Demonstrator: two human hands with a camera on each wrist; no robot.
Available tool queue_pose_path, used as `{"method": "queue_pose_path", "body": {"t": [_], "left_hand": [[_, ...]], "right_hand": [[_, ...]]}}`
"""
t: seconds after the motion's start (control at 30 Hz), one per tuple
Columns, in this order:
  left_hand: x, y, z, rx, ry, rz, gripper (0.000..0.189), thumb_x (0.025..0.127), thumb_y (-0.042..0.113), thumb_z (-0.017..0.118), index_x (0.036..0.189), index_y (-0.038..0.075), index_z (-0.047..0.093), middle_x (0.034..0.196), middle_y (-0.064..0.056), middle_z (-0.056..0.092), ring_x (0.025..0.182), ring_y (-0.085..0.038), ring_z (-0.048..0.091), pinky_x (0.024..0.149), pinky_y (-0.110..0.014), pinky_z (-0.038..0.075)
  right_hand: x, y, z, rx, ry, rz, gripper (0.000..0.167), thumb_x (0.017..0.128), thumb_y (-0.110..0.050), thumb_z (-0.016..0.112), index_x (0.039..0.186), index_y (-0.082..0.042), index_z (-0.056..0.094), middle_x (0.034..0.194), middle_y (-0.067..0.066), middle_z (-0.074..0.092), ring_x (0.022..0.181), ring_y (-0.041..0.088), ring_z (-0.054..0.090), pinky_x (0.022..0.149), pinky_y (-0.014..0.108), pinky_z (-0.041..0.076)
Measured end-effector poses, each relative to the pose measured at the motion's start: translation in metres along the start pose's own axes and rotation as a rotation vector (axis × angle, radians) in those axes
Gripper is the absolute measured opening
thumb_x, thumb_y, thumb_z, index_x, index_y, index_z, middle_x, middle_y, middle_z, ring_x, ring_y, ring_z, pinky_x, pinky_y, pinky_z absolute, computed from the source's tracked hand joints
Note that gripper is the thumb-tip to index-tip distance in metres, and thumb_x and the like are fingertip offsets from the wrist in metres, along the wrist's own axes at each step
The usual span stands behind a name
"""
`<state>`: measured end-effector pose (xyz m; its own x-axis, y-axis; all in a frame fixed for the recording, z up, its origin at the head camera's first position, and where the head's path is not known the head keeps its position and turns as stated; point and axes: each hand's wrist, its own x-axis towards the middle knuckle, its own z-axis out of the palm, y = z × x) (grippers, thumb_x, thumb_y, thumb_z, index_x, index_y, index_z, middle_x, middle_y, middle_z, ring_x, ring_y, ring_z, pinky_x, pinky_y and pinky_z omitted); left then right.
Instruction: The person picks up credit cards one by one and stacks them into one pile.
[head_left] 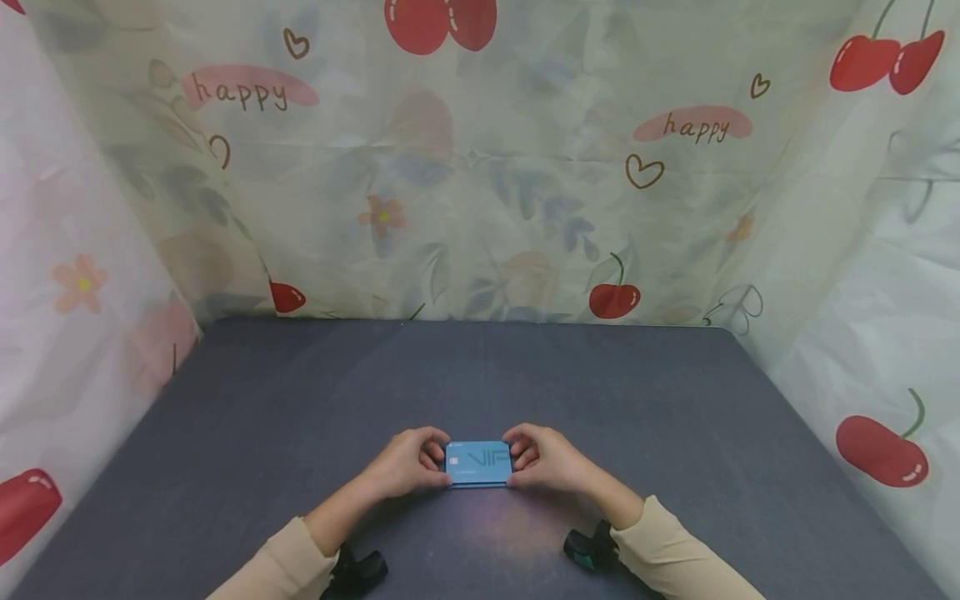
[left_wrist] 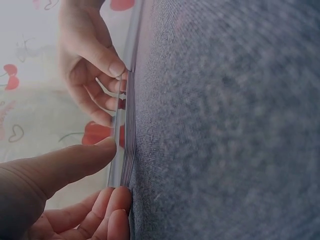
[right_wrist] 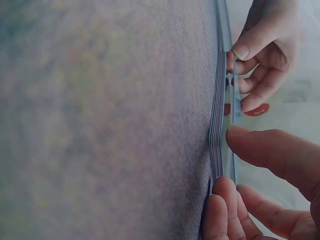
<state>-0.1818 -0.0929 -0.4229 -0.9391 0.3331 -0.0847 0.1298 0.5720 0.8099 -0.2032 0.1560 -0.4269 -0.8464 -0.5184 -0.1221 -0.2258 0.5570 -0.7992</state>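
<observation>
A light blue card [head_left: 477,463] printed "VIP", with a small chip mark, lies face up between both hands near the front of the table. My left hand [head_left: 408,462] pinches its left end, thumb at the near edge and fingers curled towards the far edge. On the other end, my right hand [head_left: 547,462] holds it the same way. In the left wrist view, a neat stack of thin cards [left_wrist: 130,115] shows its striped edges close to the table surface. A narrow gap separates that stack from the raised top card [right_wrist: 232,160] in the right wrist view.
A dark grey cloth-like tabletop [head_left: 480,375] spreads around the hands. Pale printed curtains [head_left: 480,233] with cherries and flowers enclose its back and sides. Black devices [head_left: 592,546] sit at both wrists, below light beige sleeves [head_left: 675,546].
</observation>
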Motion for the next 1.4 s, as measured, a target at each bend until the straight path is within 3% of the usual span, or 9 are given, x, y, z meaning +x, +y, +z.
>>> {"method": "queue_pose_path", "body": {"t": [0.77,1.4], "left_hand": [[0.0025,-0.0047,0.0029,0.050,-0.003,0.017,0.050,0.069,0.009,0.081,0.112,-0.003,0.059,0.086,-0.005,0.057,0.073,-0.010,0.057,0.061,-0.021,0.046],[0.0024,-0.0037,0.0044,0.054,-0.002,-0.007,0.048,0.067,0.008,0.082,0.109,-0.002,0.061,0.085,-0.005,0.057,0.072,-0.010,0.057,0.061,-0.021,0.046]], "right_hand": [[-0.0002,-0.0042,-0.0024,-0.012,-0.032,0.013,0.052,0.074,-0.008,0.076,0.119,0.004,0.053,0.098,0.011,0.056,0.079,0.012,0.056,0.068,0.020,0.049],[-0.0011,-0.0041,-0.0018,-0.020,-0.032,0.025,0.051,0.073,-0.008,0.077,0.118,0.003,0.054,0.098,0.010,0.056,0.078,0.011,0.055,0.067,0.019,0.049]]}}
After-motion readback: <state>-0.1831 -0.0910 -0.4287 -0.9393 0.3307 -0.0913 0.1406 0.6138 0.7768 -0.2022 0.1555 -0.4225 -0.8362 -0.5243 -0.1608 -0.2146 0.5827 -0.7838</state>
